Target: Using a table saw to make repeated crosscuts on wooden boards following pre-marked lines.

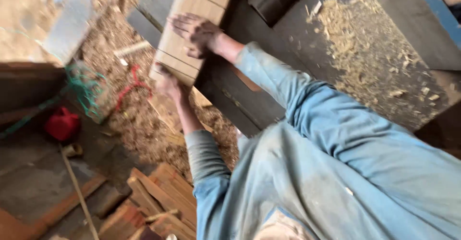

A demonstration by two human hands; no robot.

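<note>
A stack of pale wooden boards (pixel 194 14) lies on the edge of a dark grey machine table (pixel 288 38). My right hand (pixel 198 32) lies flat on top of the stack, fingers spread. My left hand (pixel 169 85) grips the stack's near end from below. Both arms wear light blue sleeves. The frame is blurred by motion.
Sawdust and wood shavings (pixel 365 33) cover the table's right part and the floor (pixel 139 120). Reddish wood offcuts (pixel 161 199) are piled on the floor below. A red object (pixel 62 123) and green cord (pixel 84 88) lie at the left.
</note>
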